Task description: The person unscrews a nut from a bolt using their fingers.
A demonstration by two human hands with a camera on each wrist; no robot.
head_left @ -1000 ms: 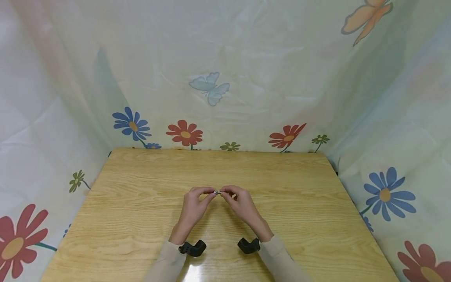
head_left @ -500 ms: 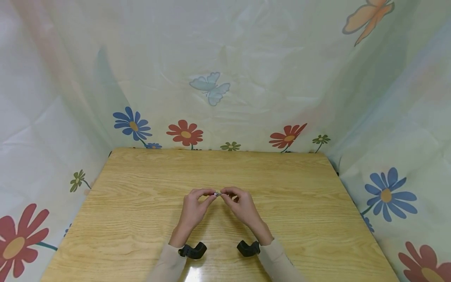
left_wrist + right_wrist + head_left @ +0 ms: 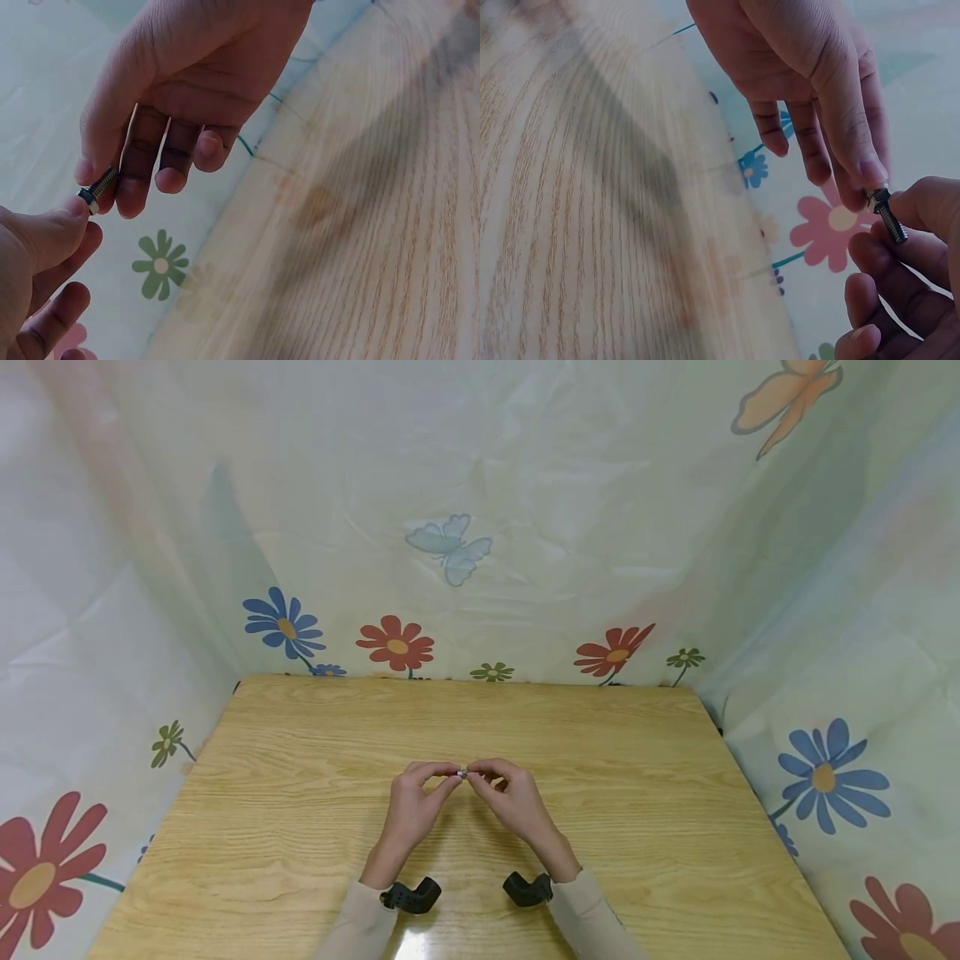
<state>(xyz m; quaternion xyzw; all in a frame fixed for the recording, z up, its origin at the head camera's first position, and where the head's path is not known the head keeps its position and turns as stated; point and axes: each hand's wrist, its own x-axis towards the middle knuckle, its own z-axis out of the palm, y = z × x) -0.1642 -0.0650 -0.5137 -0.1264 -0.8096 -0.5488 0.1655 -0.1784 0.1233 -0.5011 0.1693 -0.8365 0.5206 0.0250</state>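
Observation:
Between the fingertips of both hands is a small metal bolt [image 3: 892, 223] with a threaded shaft. A hexagonal part [image 3: 88, 197] sits at its left-hand end; whether this is the head or a nut I cannot tell. My left hand [image 3: 413, 802] pinches that end between thumb and forefinger. From the other side, my right hand [image 3: 516, 797] holds the bolt close to the hexagonal part, thumb on top. The threads point toward the right palm. In the right wrist view, the other right fingers [image 3: 860, 289] are loosely bent below the shaft. Fingertips partly cover the bolt.
Both hands are held over a light wooden table [image 3: 300, 727]. A pale curtain [image 3: 525, 485] printed with flowers and butterflies stands behind and on both sides. Each wrist carries a black camera mount [image 3: 414, 895] above a beige sleeve [image 3: 358, 914].
The right thumb and forefinger have moved slightly left along the bolt, so less shaft shows between the hands. The left hand keeps its pinch nearly still.

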